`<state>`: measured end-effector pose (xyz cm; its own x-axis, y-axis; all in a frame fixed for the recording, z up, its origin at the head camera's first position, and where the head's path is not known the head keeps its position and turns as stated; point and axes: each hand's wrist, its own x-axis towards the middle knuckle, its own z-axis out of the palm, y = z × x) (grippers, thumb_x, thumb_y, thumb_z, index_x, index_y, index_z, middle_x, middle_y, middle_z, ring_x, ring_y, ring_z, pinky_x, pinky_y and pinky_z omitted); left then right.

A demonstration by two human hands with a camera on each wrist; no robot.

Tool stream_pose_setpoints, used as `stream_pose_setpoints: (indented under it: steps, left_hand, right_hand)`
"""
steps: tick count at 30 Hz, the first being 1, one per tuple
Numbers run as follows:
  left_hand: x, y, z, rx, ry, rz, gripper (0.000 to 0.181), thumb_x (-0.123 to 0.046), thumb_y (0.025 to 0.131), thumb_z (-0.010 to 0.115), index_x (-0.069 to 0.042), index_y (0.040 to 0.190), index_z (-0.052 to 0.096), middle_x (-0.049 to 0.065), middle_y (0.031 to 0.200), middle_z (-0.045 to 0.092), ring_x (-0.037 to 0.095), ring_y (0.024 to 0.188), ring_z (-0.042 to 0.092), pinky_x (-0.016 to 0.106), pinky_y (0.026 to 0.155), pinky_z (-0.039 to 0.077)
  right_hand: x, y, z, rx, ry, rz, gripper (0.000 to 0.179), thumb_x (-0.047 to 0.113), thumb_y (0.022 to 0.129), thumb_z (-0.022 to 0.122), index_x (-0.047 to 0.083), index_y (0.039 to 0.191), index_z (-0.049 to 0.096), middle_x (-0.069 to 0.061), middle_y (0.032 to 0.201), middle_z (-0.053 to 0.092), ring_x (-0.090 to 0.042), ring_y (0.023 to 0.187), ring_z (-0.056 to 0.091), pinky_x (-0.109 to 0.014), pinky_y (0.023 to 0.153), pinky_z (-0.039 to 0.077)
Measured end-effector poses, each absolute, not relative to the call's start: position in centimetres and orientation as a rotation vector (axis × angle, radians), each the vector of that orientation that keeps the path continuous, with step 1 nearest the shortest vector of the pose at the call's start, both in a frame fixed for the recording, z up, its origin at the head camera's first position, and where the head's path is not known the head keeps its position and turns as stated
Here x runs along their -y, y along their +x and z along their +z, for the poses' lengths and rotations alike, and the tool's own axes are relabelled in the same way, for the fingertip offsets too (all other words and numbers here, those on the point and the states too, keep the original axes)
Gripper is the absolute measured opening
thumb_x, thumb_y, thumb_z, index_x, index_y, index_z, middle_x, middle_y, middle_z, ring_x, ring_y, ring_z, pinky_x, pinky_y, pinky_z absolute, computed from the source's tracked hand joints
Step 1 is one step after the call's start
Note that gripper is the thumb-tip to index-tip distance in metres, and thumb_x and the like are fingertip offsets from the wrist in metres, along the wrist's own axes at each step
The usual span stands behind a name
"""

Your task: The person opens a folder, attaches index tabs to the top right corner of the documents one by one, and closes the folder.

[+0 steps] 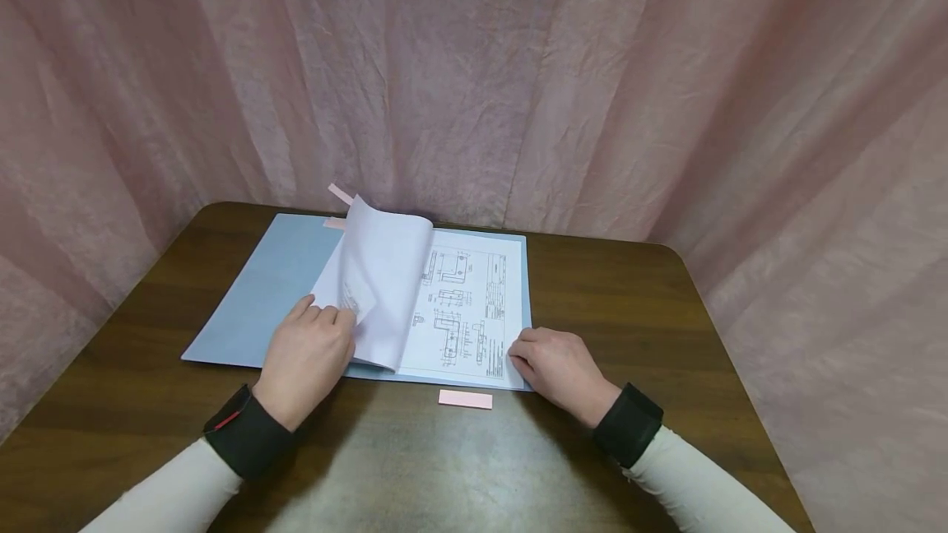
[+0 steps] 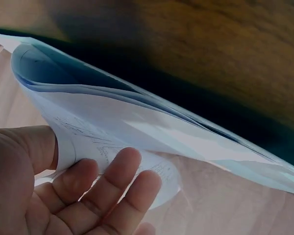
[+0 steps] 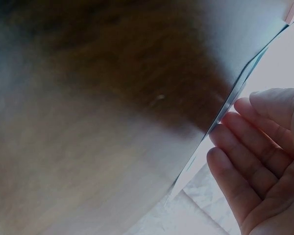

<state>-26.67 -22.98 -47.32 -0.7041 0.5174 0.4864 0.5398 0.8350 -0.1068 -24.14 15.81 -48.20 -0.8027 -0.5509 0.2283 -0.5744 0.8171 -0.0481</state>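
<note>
A light blue folder point(image 1: 259, 294) lies spread on the table, holding white sheets with printed technical drawings point(image 1: 459, 311). My left hand point(image 1: 307, 360) pinches the edge of a lifted sheet point(image 1: 388, 286), which curves over toward the left. In the left wrist view, the thumb and index finger of the left hand point(image 2: 83, 191) meet at the curled paper point(image 2: 122, 115). At the folder's lower right corner rests my right hand point(image 1: 559, 364). The right wrist view shows the fingers of this hand point(image 3: 264, 161) loosely bent beside the folder edge point(image 3: 225, 105), gripping nothing.
On the brown wooden table point(image 1: 629, 294), a pink sticky-note strip point(image 1: 465, 399) lies just in front of the folder. One pink tab point(image 1: 340, 193) sticks out from the lifted sheet's top, and another pink tab point(image 1: 334, 223) shows below it. Pink curtains point(image 1: 474, 81) hang behind the table.
</note>
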Motion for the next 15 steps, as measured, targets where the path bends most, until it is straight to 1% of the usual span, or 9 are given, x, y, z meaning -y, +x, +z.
stream_pose_setpoints:
  steps: [3, 6, 9, 11, 13, 15]
  left_hand:
    - [22.9, -26.8, -47.6, 2.496, -0.766, -0.026, 0.025, 0.0, 0.083, 0.087, 0.007, 0.09, 0.064, 0.022, 0.082, 0.063, 0.042, 0.08, 0.067, 0.059, 0.097, 0.056]
    - [22.7, -27.1, -47.8, 2.536, -0.745, -0.001, 0.028, 0.002, 0.087, 0.085, 0.007, 0.1, 0.06, 0.027, 0.1, 0.062, 0.044, 0.092, 0.063, 0.058, 0.095, 0.057]
    - [22.3, -27.3, -47.8, 2.567, -0.746, -0.011, 0.04, 0.005, 0.088, 0.085, 0.007, 0.114, 0.054, 0.034, 0.124, 0.059, 0.049, 0.11, 0.061, 0.06, 0.1, 0.057]
    - [22.1, -27.4, -47.9, 2.56, -0.762, -0.044, 0.047, 0.009, 0.087, 0.083, 0.006, 0.125, 0.055, 0.037, 0.136, 0.056, 0.054, 0.121, 0.059, 0.063, 0.103, 0.055]
    - [21.7, -27.4, -47.8, 2.567, -0.777, -0.054, 0.058, 0.011, 0.087, 0.082, 0.003, 0.138, 0.058, 0.037, 0.145, 0.054, 0.057, 0.133, 0.055, 0.066, 0.109, 0.05]
    - [21.1, -27.6, -47.6, 2.579, -0.791, -0.048, 0.06, 0.012, 0.088, 0.08, -0.002, 0.144, 0.061, 0.036, 0.15, 0.053, 0.057, 0.141, 0.05, 0.068, 0.116, 0.043]
  right_hand:
    - [-15.8, -24.2, -48.2, 2.802, 0.874, 0.17, 0.007, 0.015, 0.094, 0.09, 0.018, 0.099, 0.086, 0.006, 0.087, 0.072, -0.012, 0.073, 0.057, -0.029, 0.068, 0.052]
    - [-15.8, -24.2, -48.2, 2.806, 0.873, 0.165, 0.007, 0.016, 0.094, 0.09, 0.018, 0.1, 0.086, 0.006, 0.089, 0.072, -0.012, 0.074, 0.058, -0.028, 0.068, 0.052]
    - [-15.8, -24.2, -48.2, 2.811, 0.873, 0.161, 0.008, 0.017, 0.094, 0.09, 0.018, 0.101, 0.086, 0.005, 0.09, 0.073, -0.012, 0.074, 0.058, -0.028, 0.068, 0.052]
    - [-15.8, -24.2, -48.1, 2.817, 0.871, 0.156, 0.009, 0.018, 0.094, 0.091, 0.018, 0.102, 0.087, 0.005, 0.091, 0.074, -0.012, 0.075, 0.058, -0.028, 0.069, 0.053]
    - [-15.7, -24.2, -48.1, 2.822, 0.87, 0.155, 0.009, 0.019, 0.094, 0.091, 0.018, 0.102, 0.087, 0.005, 0.091, 0.074, -0.012, 0.075, 0.059, -0.028, 0.069, 0.053]
    - [-15.7, -24.2, -48.1, 2.827, 0.868, 0.153, 0.01, 0.019, 0.094, 0.091, 0.019, 0.103, 0.087, 0.005, 0.091, 0.074, -0.012, 0.075, 0.059, -0.028, 0.069, 0.053]
